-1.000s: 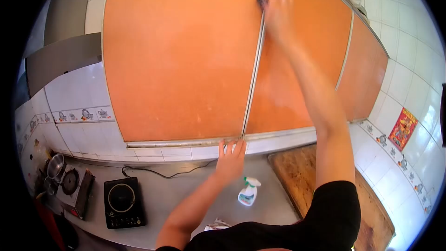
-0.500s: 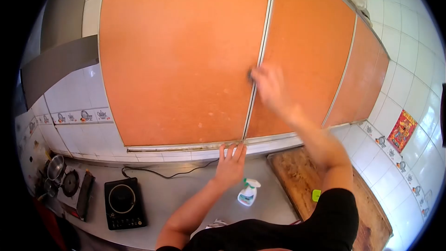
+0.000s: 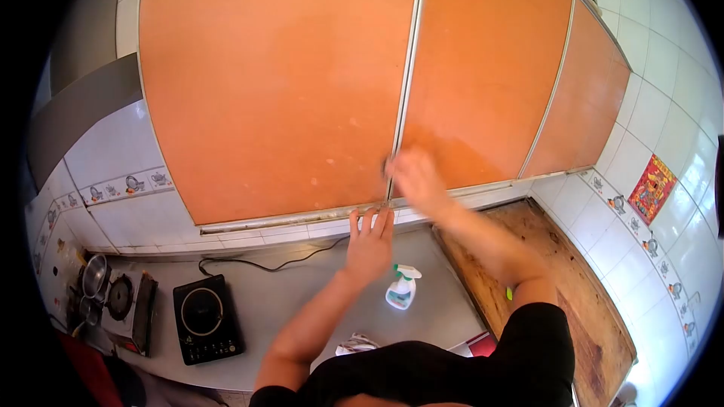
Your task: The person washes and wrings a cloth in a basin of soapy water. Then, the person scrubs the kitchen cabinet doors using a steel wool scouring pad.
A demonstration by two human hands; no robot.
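My right hand (image 3: 416, 181) is closed round a small dark pad (image 3: 387, 166), blurred and mostly hidden by the fingers. It presses this against the lower part of the metal strip (image 3: 408, 79) between two orange cabinet doors (image 3: 279, 90). Just below, my left hand (image 3: 369, 245) has its fingers stretched out, their tips touching the cabinet's bottom edge (image 3: 302, 218) near the foot of that strip. A white spray bottle (image 3: 400, 292) with a green and white trigger head stands on the steel counter (image 3: 294, 286), right of my left hand.
On the left are a black induction cooker (image 3: 207, 319) with a cord (image 3: 260, 280), a gas stove (image 3: 130, 305) and metal pans (image 3: 96, 277). A large wooden board (image 3: 573, 294) lies at right. A whitish cloth-like item (image 3: 357, 344) lies near my body.
My right hand has moved down along the metal strip, closer to my left hand. My left hand stays at the cabinet's bottom edge. The view has shifted slightly.
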